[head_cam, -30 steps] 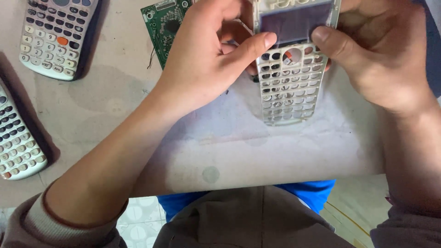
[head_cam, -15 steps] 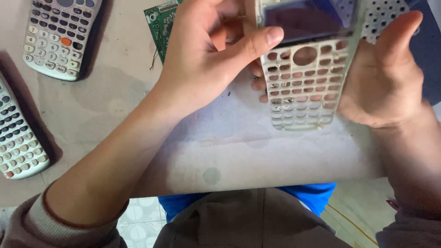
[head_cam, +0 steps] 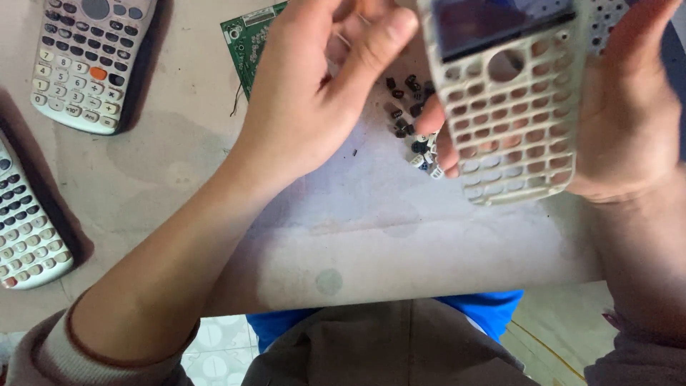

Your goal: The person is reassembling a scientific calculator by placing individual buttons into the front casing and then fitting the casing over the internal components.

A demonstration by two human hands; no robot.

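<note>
Head camera view, looking down on a pale, stained work table where a person sits with both forearms stretched over it. Largest thing above the table is the beige calculator front shell, a faceplate with a dark display window at its top and rows of empty key holes below; every other place here is given from this shell. It is tilted slightly and held off the table in the right hand, whose palm cups the shell's right edge while fingertips show at its left edge from behind, so the hand is gripping it from the back. Left of the shell, the left hand hovers empty, fingers loosely curled with the thumb extended toward the shell's upper left corner, not touching it. Far left of the shell, a complete grey calculator lies on the table, and a second calculator lies lower at the frame's left edge. A green circuit board lies upper left of the shell, partly hidden by the left hand. Smallest, a scatter of loose dark and white key caps lies on the table just left of the shell.
</note>
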